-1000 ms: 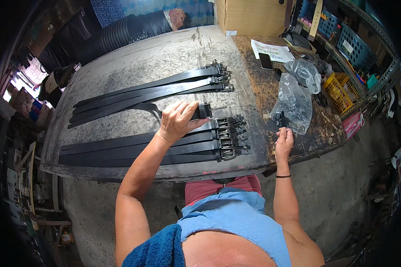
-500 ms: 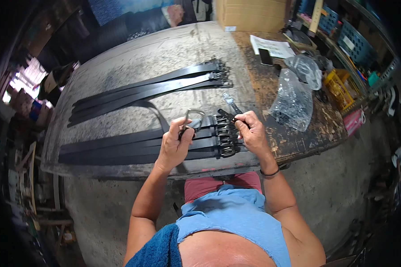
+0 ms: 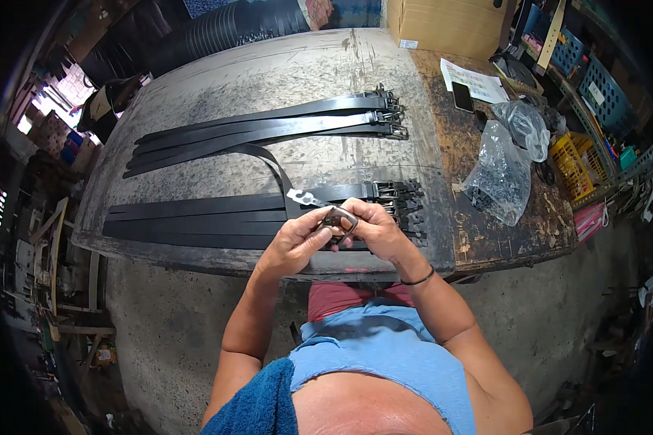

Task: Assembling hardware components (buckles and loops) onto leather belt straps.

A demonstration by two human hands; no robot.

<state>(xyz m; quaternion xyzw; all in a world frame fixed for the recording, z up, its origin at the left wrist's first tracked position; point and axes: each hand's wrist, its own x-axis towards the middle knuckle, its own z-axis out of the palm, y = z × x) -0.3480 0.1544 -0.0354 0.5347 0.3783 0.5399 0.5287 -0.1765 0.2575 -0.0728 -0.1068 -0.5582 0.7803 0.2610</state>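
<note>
Both my hands meet above the near edge of the grey table [image 3: 218, 80]. My left hand [image 3: 292, 245] grips the end of a black belt strap [image 3: 268, 161] that curves back across the table. My right hand [image 3: 374, 226] holds a metal buckle [image 3: 339, 219] against that strap end, and a small silvery tab sticks out just above my fingers. Right under my hands lies a row of black belts [image 3: 196, 217] with buckles at their right ends. A second group of black belts [image 3: 268, 127] lies farther back.
A clear plastic bag of dark small parts [image 3: 499, 177] lies on the worn wooden bench to the right, with another crumpled bag [image 3: 526, 127], a phone [image 3: 463, 96] and a paper sheet [image 3: 475, 80]. A cardboard box [image 3: 446, 25] stands at the back. Plastic baskets [image 3: 573, 163] sit far right.
My right hand left the plastic bag and came over to my left hand. My left hand lifted the strap end off the table, and both hands now hold strap and buckle together, closer to me.
</note>
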